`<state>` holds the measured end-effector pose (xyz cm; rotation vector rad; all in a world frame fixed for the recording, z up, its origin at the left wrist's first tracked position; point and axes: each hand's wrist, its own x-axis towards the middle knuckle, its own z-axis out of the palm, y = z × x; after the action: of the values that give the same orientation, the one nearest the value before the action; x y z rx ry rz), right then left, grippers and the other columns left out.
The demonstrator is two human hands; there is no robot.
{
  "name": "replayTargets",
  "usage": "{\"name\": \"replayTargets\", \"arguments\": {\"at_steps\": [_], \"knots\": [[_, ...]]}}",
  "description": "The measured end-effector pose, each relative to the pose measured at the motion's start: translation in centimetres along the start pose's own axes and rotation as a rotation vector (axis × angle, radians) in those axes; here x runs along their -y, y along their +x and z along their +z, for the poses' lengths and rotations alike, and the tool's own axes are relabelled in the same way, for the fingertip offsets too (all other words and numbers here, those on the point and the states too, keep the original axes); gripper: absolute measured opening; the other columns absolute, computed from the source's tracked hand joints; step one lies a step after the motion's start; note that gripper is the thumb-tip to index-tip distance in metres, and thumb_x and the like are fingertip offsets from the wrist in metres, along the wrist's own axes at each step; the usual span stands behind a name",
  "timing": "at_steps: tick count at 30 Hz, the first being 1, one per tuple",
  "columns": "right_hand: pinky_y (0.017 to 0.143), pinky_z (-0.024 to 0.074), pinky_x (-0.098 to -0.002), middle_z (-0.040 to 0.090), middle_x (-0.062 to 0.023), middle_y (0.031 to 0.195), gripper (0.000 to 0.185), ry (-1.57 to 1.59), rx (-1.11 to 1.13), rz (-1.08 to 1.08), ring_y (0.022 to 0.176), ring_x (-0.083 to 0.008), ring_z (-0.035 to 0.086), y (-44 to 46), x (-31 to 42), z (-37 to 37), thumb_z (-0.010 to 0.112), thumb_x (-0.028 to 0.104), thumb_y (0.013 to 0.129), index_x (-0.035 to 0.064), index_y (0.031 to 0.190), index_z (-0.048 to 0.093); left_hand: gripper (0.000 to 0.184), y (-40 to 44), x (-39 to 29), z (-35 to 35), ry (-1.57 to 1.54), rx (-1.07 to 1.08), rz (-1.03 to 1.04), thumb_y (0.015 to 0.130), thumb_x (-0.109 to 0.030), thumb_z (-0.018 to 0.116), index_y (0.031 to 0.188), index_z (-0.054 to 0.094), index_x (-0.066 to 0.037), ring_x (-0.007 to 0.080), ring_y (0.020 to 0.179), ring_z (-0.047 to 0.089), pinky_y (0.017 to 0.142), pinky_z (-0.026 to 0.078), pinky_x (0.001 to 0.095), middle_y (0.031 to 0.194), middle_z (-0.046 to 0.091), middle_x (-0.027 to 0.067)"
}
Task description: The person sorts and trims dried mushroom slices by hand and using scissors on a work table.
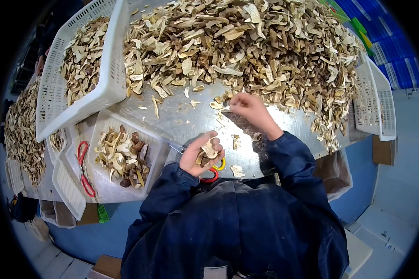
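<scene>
Head view: left hand (pixel 193 156) cups dried slices (pixel 209 149), right hand (pixel 251 110) half-curled.

I watched the left hand (pixel 189 160) cup a few mushroom slices (pixel 209 149) over the metal table (pixel 172 114) while the right hand (pixel 255 113) hung, fingers bent, by the big heap's (pixel 265 60) near edge.

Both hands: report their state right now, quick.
Left hand: curled closed, holding dried mushroom slices.
Right hand: fingers bent at the edge of the mushroom pile; whether it grips a slice cannot be told.
</scene>
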<state>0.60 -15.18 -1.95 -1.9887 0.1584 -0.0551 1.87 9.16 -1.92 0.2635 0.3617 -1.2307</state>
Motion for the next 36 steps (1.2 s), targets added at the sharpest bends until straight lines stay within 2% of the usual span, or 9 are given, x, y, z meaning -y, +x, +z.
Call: {"name": "replayTargets", "arguments": {"at_steps": [4, 9, 11, 17, 21, 26, 30, 33, 36], "knots": [[0.056, 0.0435, -0.0351, 0.058, -0.0136, 0.068, 0.013, -0.638, -0.061, -0.17, 0.062, -0.0262, 0.059, -0.7, 2.0, 2.6, 0.06, 0.012, 0.081, 0.0008, 0.076, 0.056, 0.017, 0.1, 0.3, 0.3, -0.071, -0.022, -0.039, 0.096, -0.022, 0.05, 0.104, 0.053, -0.008, 0.0201, 0.081, 0.057, 0.073, 0.051, 0.033, 0.085, 0.056, 0.0056], [0.053, 0.0401, -0.0266, 0.057, -0.0016, 0.063, 0.014, 0.002, 0.042, 0.149, 0.058, -0.0085, 0.051, -1.8, 2.1, -0.3, 0.063, 0.013, 0.08, -0.0007, 0.081, 0.061, 0.02, 0.0, 0.4, -0.7, -0.088, 0.03, -0.054, 0.094, -0.019, 0.054, 0.109, 0.051, -0.006, 0.0153, 0.084, 0.055, 0.076, 0.048, 0.0301, 0.092, 0.053, 0.0039], [0.055, 0.0434, -0.0289, 0.063, -0.0068, 0.068, 0.014, -0.089, 0.247, 0.26, 0.059, -0.0147, 0.057, -1.6, 1.0, -1.8, 0.063, 0.015, 0.081, 0.0011, 0.083, 0.064, 0.02, 0.0, 0.3, -0.5, -0.074, -0.011, -0.054, 0.094, -0.02, 0.054, 0.109, 0.051, -0.007, 0.0149, 0.084, 0.055, 0.076, 0.048, 0.0299, 0.092, 0.053, 0.0038], [0.064, 0.0489, -0.0416, 0.065, -0.0163, 0.081, 0.013, -0.71, -0.153, 0.029, 0.072, -0.0343, 0.062, 1.2, 0.9, -0.5, 0.061, 0.016, 0.081, 0.0067, 0.09, 0.065, 0.019, 0.3, 0.2, -0.1, -0.028, 0.05, -0.055, 0.094, -0.021, 0.054, 0.108, 0.051, -0.007, 0.0149, 0.084, 0.055, 0.075, 0.048, 0.0297, 0.092, 0.053, 0.0033], [0.061, 0.0486, -0.0393, 0.062, -0.0177, 0.076, 0.021, -0.608, -0.262, -0.175, 0.065, -0.035, 0.06, 1.7, -1.5, -0.3, 0.06, 0.014, 0.083, 0.0101, 0.104, 0.062, 0.02, -0.1, 0.2, -0.5, -0.073, 0.031, -0.04, 0.094, -0.02, 0.054, 0.108, 0.051, -0.007, 0.0151, 0.084, 0.054, 0.075, 0.048, 0.0297, 0.092, 0.053, 0.0033], [0.036, 0.0219, -0.0198, 0.045, 0.0038, 0.06, 0.01, 1.113, -0.122, 0.329, 0.044, -0.0052, 0.038, 0.8, -0.4, -2.3, 0.057, 0.012, 0.087, 0.0069, 0.079, 0.056, 0.02, -0.2, -0.1, -0.4, -0.063, 0.005, -0.022, 0.094, -0.021, 0.054, 0.108, 0.051, -0.007, 0.0151, 0.084, 0.054, 0.075, 0.048, 0.0294, 0.091, 0.054, 0.0031], [0.04, 0.0317, -0.0213, 0.052, 0.0017, 0.065, 0.013, 0.625, -0.108, 0.372, 0.048, -0.0068, 0.044, 1.8, 1.3, -0.8, 0.057, 0.015, 0.089, 0.0047, 0.08, 0.057, 0.019, 0.0, 0.0, -0.1, -0.052, -0.011, -0.035, 0.094, -0.02, 0.054, 0.107, 0.051, -0.006, 0.0148, 0.084, 0.054, 0.074, 0.048, 0.0292, 0.091, 0.054, 0.0031], [0.059, 0.05, -0.0345, 0.064, -0.0103, 0.078, 0.01, -0.282, -0.155, -0.086, 0.066, -0.0267, 0.064, 2.7, 1.5, 2.6, 0.058, 0.013, 0.083, 0.0041, 0.083, 0.062, 0.021, 0.0, 0.1, -0.2, -0.055, -0.003, -0.044, 0.094, -0.019, 0.054, 0.109, 0.051, -0.006, 0.015, 0.085, 0.054, 0.073, 0.049, 0.0294, 0.092, 0.054, 0.0034], [0.065, 0.0518, -0.0432, 0.063, -0.0173, 0.08, 0.012, -0.745, -0.089, -0.092, 0.071, -0.0349, 0.063, 2.9, 2.0, 4.4, 0.055, 0.011, 0.08, 0.0005, 0.083, 0.059, 0.03, 0.0, 0.0, -0.7, -0.046, 0.003, -0.039, 0.094, -0.019, 0.052, 0.121, 0.049, -0.006, 0.0166, 0.091, 0.055, 0.076, 0.05, 0.0304, 0.104, 0.055, 0.0053]]}}
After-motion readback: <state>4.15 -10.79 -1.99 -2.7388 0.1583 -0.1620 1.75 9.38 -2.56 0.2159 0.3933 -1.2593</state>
